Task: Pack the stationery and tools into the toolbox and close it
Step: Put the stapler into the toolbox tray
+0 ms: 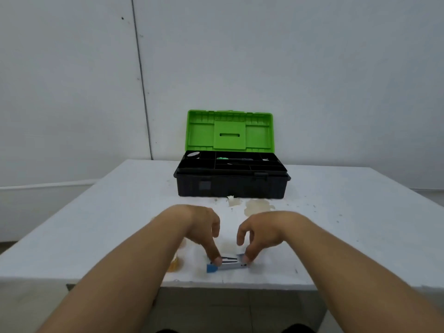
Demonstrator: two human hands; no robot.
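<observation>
White walls backed a stained white table (120, 212). At centre frame, the black plastic toolbox (231, 186) stood with its green lid (229, 131) raised. Low in the frame, the left hand (204, 227) and right hand (262, 231) each pinched an end of a small blue-and-silver stapler (227, 263) lying near the table's front edge.

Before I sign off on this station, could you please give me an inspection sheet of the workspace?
Surface: white table, stained and speckled near the middle.
Job's things: toolbox open, green lid upright, tray partly filled; blue and silver stapler near the front edge.
Clutter: yellowish blurred object left of the stapler, unclear what.
Grips: left hand and right hand pinch the stapler's ends.
Cables: nothing seen.
Surroundings: plain wall.
</observation>
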